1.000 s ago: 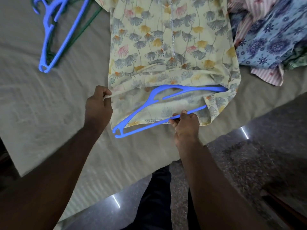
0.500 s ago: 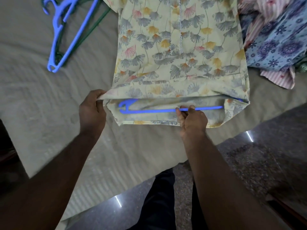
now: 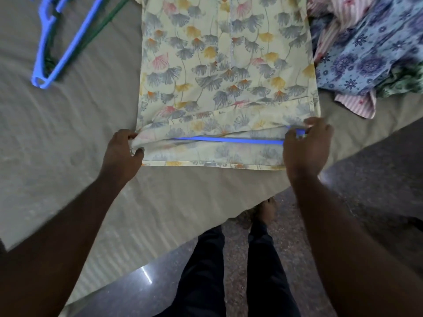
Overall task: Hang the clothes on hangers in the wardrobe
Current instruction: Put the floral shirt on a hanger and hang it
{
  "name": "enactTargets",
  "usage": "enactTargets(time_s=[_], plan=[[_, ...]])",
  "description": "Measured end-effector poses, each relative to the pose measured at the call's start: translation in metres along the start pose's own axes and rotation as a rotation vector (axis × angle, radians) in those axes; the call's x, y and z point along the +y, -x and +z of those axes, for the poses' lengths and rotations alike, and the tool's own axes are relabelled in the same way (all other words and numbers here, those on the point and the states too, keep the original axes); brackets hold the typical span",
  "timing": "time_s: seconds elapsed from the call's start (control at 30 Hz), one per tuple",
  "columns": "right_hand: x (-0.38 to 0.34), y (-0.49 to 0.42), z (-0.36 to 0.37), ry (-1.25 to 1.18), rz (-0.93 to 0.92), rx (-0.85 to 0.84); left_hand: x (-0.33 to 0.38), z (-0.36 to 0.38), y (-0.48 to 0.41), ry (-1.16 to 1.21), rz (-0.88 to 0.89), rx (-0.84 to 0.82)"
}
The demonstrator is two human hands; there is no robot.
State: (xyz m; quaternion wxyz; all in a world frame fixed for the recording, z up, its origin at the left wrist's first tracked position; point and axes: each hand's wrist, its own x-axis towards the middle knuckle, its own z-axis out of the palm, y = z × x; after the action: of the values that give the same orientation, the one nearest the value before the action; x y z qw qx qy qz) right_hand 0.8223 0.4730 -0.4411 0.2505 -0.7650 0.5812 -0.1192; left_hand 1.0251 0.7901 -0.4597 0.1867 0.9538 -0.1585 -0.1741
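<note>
Lying left-to-right across mid-frame inside the floral shirt point(image 3: 226, 65) hem, the blue hanger point(image 3: 229, 140) is pinched by the right hand point(image 3: 305, 145); the left hand point(image 3: 122, 152) grips the hem's left corner.

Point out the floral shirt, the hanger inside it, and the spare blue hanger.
floral shirt point(image 3: 229, 53): head view, mid front panel.
hanger inside the shirt point(image 3: 229, 140): head view, exposed straight bar.
spare blue hanger point(image 3: 75, 42): head view, long straight bar.
</note>
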Motion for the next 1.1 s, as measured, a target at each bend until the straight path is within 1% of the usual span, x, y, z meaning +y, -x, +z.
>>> enactTargets(time_s=[0.03,0.07,0.17,0.2,0.23,0.3,0.37,0.4,0.43,0.47,0.5,0.53,0.57,0.63,0.67,0.7,0.73,0.77,0.83,1.03,1.1], plan=[[0.004,-0.014,0.0,0.023,-0.023,0.009,-0.001,0.002,-0.001,-0.002,0.004,-0.01],[0.006,-0.028,-0.002,0.062,-0.019,-0.044,-0.002,0.004,-0.002,-0.002,0.001,-0.005],[0.008,-0.063,-0.004,0.15,0.059,-0.357,0.001,0.005,-0.008,0.019,-0.096,0.039],[0.008,-0.07,-0.004,0.138,0.05,-0.431,0.003,0.004,-0.01,0.039,-0.137,0.041],[0.009,-0.073,-0.005,0.118,0.008,-0.441,0.004,0.002,-0.012,0.063,-0.172,0.04],[0.009,-0.075,-0.01,0.01,-0.052,-0.366,0.005,-0.001,-0.015,0.079,-0.219,0.025],[0.007,-0.07,-0.025,-0.348,0.019,-0.344,0.003,-0.002,-0.016,0.051,-0.242,-0.002],[0.009,-0.067,-0.035,-0.562,0.069,-0.381,0.003,-0.002,-0.015,0.039,-0.254,-0.016],[0.015,-0.062,-0.045,-0.69,0.12,-0.443,0.002,-0.003,-0.014,0.037,-0.273,-0.023],[0.024,-0.055,-0.053,-0.693,0.165,-0.521,0.001,-0.003,-0.012,0.047,-0.291,-0.022],[0.036,-0.048,-0.058,-0.626,0.192,-0.597,-0.001,-0.003,-0.011,0.071,-0.312,-0.019],[0.052,-0.04,-0.06,-0.555,0.226,-0.635,-0.003,-0.003,-0.009,0.104,-0.337,-0.015],[0.065,-0.033,-0.061,-0.483,0.258,-0.624,-0.004,-0.003,-0.008,0.137,-0.367,-0.012],[0.077,-0.019,-0.064,-0.424,0.352,-0.497,-0.004,-0.004,-0.005,0.169,-0.404,-0.002],[0.077,-0.014,-0.063,-0.463,0.393,-0.443,-0.004,-0.004,-0.004,0.167,-0.408,0.005],[0.075,-0.01,-0.061,-0.519,0.412,-0.429,-0.003,-0.003,-0.002,0.17,-0.408,0.007],[0.072,-0.005,-0.059,-0.568,0.391,-0.452,-0.003,-0.002,-0.001,0.181,-0.403,0.004],[0.069,-0.001,-0.055,-0.562,0.336,-0.475,-0.002,-0.001,0.0,0.199,-0.402,-0.006],[0.055,0.008,-0.047,-0.418,0.221,-0.482,0.0,0.001,0.003,0.232,-0.398,-0.025],[0.038,0.015,-0.02,-0.004,-0.032,-0.353,0.006,0.004,0.004,0.24,-0.381,-0.045],[0.036,0.011,-0.023,0.037,-0.055,-0.293,0.009,0.004,0.005,0.215,-0.368,-0.048]])
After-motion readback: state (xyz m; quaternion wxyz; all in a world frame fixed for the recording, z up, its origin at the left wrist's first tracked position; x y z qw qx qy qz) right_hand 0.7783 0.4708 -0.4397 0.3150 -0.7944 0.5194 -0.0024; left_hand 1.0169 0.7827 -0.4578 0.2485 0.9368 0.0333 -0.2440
